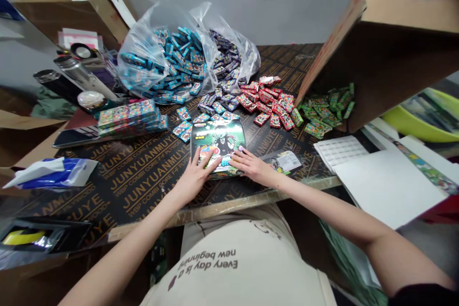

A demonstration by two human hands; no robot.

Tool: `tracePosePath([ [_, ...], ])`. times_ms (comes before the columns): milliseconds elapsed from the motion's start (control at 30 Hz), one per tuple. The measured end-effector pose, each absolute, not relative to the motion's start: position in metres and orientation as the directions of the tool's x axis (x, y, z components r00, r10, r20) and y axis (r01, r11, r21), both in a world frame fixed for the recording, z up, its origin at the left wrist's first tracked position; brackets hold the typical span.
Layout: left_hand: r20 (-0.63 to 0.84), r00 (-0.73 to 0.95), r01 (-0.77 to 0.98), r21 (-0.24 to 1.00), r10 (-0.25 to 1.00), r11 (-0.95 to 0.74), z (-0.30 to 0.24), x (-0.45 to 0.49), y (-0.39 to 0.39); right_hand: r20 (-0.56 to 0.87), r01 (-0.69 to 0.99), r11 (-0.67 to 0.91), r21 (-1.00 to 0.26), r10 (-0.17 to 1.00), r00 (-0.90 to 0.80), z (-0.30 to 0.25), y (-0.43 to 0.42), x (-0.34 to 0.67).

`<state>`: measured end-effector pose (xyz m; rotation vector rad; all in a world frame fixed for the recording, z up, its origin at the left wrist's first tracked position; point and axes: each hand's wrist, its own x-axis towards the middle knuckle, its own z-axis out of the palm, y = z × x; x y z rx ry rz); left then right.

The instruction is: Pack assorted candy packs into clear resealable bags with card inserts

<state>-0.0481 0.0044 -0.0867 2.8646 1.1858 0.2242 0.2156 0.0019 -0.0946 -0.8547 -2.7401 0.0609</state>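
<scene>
A green and black printed packet (218, 141) lies flat on the dark plywood board (143, 177) near its front edge. My left hand (195, 174) rests on the packet's lower left part, fingers stretched forward and flat. My right hand (251, 162) lies on its lower right part, fingers spread toward the left hand. Neither hand grips anything. Just beyond the packet lie small blue packs (184, 126), purple packs (218, 100) and red packs (268, 103).
Clear bags of blue packs (168, 62) and purple packs (229, 55) stand at the back. A tilted cardboard box (376, 57) spills green packs (322, 110) at right. A stack of flat packs (129, 114), foil rolls (79, 74), white sheets (383, 181) and a blue-white bag (53, 172) surround the board.
</scene>
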Motion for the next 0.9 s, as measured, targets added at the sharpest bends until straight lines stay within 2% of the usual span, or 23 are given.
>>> tracePosePath([
  [200, 0.087, 0.704, 0.696, 0.118, 0.705, -0.709, -0.086, -0.051, 0.008, 0.178, 0.528, 0.823, -0.211, 0.564, -0.807, -0.086, 0.005, 0.203],
  [500, 0.074, 0.704, 0.691, 0.156, 0.706, -0.706, -0.086, -0.056, 0.015, 0.194, 0.507, 0.83, -0.232, 0.55, -0.812, -0.096, 0.013, 0.195],
  [667, 0.047, 0.706, 0.696, 0.137, 0.707, -0.705, -0.087, -0.059, 0.016, 0.256, 0.557, 0.795, -0.242, 0.606, -0.753, -0.098, 0.009, 0.191],
  [900, 0.051, 0.706, 0.696, 0.135, 0.706, -0.706, -0.086, -0.06, 0.015, 0.3, 0.531, 0.816, -0.226, 0.578, -0.759, -0.11, 0.005, 0.189],
])
